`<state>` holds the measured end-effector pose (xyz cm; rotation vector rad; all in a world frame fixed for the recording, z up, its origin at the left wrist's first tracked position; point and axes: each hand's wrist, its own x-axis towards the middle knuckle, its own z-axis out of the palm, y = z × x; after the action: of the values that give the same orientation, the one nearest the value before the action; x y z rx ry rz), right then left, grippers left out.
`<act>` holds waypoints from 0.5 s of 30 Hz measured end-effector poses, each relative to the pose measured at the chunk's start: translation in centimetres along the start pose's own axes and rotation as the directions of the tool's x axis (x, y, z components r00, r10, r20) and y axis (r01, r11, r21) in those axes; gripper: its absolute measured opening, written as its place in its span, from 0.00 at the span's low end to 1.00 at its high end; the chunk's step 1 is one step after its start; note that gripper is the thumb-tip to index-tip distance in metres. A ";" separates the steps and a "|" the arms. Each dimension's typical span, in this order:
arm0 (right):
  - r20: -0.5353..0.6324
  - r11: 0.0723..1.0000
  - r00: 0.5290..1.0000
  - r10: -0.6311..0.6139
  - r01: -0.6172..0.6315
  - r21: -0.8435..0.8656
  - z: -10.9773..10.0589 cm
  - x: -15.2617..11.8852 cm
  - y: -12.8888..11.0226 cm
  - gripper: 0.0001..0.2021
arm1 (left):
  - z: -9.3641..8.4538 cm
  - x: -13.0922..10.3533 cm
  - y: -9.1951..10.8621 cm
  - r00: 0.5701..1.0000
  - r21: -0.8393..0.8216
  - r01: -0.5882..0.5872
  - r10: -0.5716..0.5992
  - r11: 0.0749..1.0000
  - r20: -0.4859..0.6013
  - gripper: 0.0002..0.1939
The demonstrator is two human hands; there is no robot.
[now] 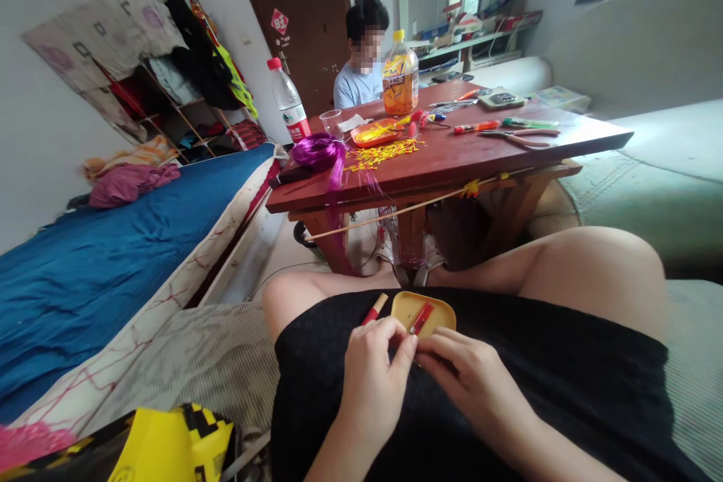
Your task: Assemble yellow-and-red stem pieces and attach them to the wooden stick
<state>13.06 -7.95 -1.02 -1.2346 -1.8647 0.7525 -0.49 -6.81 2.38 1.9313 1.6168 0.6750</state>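
Note:
Over my lap, my left hand (376,361) and my right hand (471,370) come together, fingertips almost touching. Both are closed in a pinch; whatever is between the fingers is too small or hidden to make out. Just beyond the fingertips a short red stick-like piece with a silvery end (421,318) lies over a small yellow tray (446,310). Its silvery end is close to my left fingertips, and whether they grip it is unclear. A red piece with a tan end (377,309) rests on the black cloth (497,324) left of the tray.
Ahead stands a red-brown table (316,192) with purple thread (319,152), yellow pieces (384,155), an orange dish (361,141), pliers (523,138) and bottles. A thin stick (384,215) runs along its near edge. Another person (361,83) sits beyond. A blue-covered bed (129,241) is left.

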 end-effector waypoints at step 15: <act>-0.113 0.983 0.993 -0.037 0.057 0.174 0.5 -0.4 0.2 0.06 | 1.0 0.1 -0.5 0.969 -0.656 0.246 -0.204 0.713 0.142 0.11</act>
<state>12.79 -8.25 -1.57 -1.0937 -1.6939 0.7909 -0.18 -6.72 1.35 1.1864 1.2857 0.9297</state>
